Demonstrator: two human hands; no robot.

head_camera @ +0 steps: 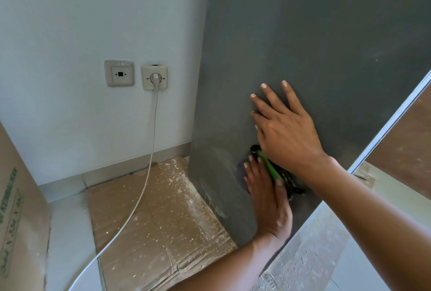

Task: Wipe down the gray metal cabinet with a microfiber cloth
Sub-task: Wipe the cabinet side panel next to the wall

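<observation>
The gray metal cabinet [314, 34] shows its tall side panel, dusty and streaked white near the bottom edge. My left hand [268, 202] reaches up from below and presses a dark microfiber cloth [289, 181] with a green edge flat against the lower panel. Most of the cloth is hidden under my hands. My right hand [286, 129] lies flat on the panel just above, fingers spread, its heel over the top of the cloth.
A white cable [149, 162] runs from a wall socket [154, 77] down across flattened cardboard [151, 220] speckled with white dust. A second wall plate [119, 73] sits beside the socket. A cardboard box [16, 220] stands at the left. A white frame edge [391, 120] slants at the right.
</observation>
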